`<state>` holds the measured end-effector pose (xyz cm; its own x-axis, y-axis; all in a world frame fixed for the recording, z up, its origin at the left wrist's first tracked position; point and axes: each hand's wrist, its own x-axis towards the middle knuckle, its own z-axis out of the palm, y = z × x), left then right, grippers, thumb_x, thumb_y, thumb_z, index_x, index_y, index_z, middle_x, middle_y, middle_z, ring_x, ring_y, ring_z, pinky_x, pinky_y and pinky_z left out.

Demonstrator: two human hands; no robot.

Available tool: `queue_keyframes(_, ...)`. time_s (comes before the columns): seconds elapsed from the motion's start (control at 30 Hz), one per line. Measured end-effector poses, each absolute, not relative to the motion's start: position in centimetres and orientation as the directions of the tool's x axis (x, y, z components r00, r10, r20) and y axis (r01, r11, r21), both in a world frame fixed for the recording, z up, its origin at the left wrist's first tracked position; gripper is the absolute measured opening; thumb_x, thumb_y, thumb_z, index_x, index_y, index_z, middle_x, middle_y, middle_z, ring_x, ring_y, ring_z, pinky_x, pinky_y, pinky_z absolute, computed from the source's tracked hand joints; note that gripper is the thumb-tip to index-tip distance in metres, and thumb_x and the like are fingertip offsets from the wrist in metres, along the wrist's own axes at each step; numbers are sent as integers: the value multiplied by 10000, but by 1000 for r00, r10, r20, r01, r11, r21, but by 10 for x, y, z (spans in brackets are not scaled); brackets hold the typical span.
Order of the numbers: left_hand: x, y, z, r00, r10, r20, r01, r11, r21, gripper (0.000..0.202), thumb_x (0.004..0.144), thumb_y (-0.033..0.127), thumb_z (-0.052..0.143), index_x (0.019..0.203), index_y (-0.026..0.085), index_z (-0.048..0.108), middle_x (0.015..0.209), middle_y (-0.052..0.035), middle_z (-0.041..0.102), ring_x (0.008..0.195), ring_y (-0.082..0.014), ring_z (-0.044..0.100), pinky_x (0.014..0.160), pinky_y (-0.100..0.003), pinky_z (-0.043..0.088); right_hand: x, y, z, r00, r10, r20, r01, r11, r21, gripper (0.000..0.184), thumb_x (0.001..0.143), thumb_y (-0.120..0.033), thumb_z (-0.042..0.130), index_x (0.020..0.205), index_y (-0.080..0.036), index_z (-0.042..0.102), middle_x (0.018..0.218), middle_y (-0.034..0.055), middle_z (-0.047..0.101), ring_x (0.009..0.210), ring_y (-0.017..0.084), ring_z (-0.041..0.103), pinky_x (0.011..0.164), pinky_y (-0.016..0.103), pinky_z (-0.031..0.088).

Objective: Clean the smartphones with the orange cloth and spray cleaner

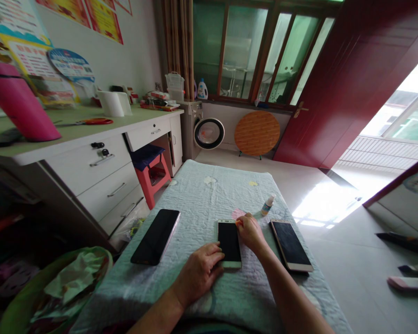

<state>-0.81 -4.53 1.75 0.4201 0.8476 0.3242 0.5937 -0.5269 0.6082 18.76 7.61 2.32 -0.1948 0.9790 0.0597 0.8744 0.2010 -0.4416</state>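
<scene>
Three phones lie on a pale green towel spread over a low table. My left hand rests on the lower left corner of the middle phone, fingers curled against its edge. My right hand is closed in a pinch at that phone's upper right corner, holding something small and orange that I cannot make out. A large black phone lies to the left and a gold-rimmed phone to the right. A small white bottle lies just beyond my right hand.
A white desk with drawers runs along the left, with a red stool beside it. A green bin with crumpled paper sits at the lower left. A washing machine and a round wooden board stand at the far wall.
</scene>
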Motion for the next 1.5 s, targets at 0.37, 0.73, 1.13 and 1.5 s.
queue_keyframes(0.37,-8,-44,14,412,837,360,636,-547,545,255,833,116,662,1075,196,673,1149,-70,692,1180,-244,606,1009,-394,509,203,4,23,-240,969,54,822,233,-519,224,878,-148,492,809,-178,703,849,53,593,829,172,570,767,248,389)
queue_keyframes(0.73,-6,-45,8,386,819,425,652,-568,502,276,805,89,679,1056,204,666,1139,-74,694,1135,-244,640,968,-394,546,206,-45,40,-264,964,-28,806,204,-556,233,848,-94,489,748,-203,669,855,49,600,844,180,583,754,257,399)
queue_keyframes(1.13,-10,-43,12,383,845,373,605,-535,590,279,856,109,551,1073,203,698,1126,-67,692,1168,-222,616,996,-357,517,208,-46,50,-439,898,8,703,349,-619,184,827,-55,506,818,-208,608,882,13,584,833,149,551,752,231,382)
queue_keyframes(1.5,-10,-40,14,413,870,270,601,-484,637,337,878,87,490,1095,215,715,1171,-55,682,1220,-210,581,1034,-328,473,179,-44,35,-511,858,64,739,475,-477,147,869,-71,529,830,-190,607,899,28,593,796,148,534,698,240,362)
